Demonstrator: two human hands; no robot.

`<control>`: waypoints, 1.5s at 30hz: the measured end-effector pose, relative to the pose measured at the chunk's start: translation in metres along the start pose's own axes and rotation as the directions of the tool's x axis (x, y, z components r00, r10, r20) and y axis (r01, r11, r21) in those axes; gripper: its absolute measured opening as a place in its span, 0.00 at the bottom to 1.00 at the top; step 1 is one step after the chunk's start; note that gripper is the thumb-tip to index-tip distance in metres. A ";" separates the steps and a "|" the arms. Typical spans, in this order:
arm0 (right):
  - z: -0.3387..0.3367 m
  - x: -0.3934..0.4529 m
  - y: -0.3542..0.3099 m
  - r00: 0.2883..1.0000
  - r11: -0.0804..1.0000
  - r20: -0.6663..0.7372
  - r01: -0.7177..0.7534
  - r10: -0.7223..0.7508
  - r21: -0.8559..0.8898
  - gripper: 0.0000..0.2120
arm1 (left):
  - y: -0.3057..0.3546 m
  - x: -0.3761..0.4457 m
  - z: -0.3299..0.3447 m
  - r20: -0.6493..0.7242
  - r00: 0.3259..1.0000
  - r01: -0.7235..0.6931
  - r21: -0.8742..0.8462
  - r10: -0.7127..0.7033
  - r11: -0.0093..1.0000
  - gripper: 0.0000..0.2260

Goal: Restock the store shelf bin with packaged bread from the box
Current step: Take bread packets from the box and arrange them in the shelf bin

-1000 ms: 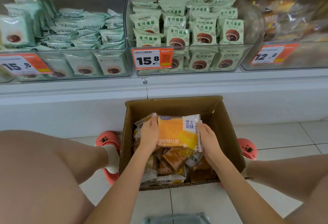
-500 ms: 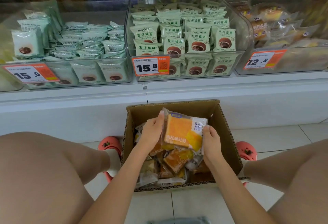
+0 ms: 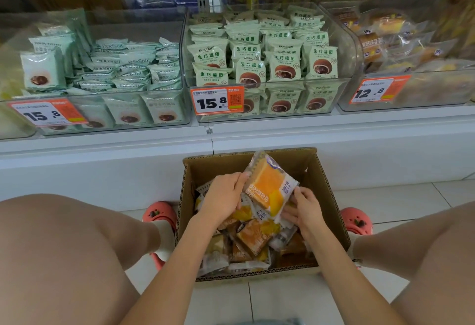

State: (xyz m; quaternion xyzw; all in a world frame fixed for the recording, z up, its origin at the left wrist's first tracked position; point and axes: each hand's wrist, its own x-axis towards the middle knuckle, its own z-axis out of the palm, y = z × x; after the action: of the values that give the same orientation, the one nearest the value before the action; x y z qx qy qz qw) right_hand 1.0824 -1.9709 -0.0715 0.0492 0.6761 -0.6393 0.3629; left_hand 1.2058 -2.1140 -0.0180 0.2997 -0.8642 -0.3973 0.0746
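Note:
An open cardboard box [image 3: 331, 203] stands on the floor between my knees, with several orange and yellow bread packets [image 3: 253, 237] loose inside. One orange bread packet [image 3: 268, 185] is lifted above the pile and tilted, its top corner toward the shelf. My left hand [image 3: 223, 198] grips its left edge. My right hand [image 3: 305, 211] holds its lower right corner, thumb on top and fingers underneath. At the upper right, a clear shelf bin [image 3: 437, 93] holds bread in clear wrappers behind a 12.8 price tag [image 3: 372, 90].
Two clear bins of green packets, the middle bin [image 3: 341, 41] and the left bin [image 3: 102, 108], fill the shelf, each tagged 15.8. A white shelf base [image 3: 359, 149] runs behind the box. My bare knees and pink shoes [image 3: 356, 220] flank the box on the tiled floor.
Both hands have raised the orange packet out of the box and turned it from flat to tilted. My view has shifted down, so the shelf bins appear lower.

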 end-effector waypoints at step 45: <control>0.066 -0.054 -0.553 0.518 -0.368 0.641 0.537 -0.567 -0.759 0.22 | 0.232 0.186 -0.245 -0.490 0.191 -0.014 0.865 0.850 0.502 0.23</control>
State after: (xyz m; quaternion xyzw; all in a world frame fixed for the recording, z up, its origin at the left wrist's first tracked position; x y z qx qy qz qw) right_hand 0.8571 -2.1071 0.4225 -0.5386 0.8338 -0.0869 -0.0849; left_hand 1.0383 -2.2616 0.2965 0.1692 -0.7869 0.2515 0.5375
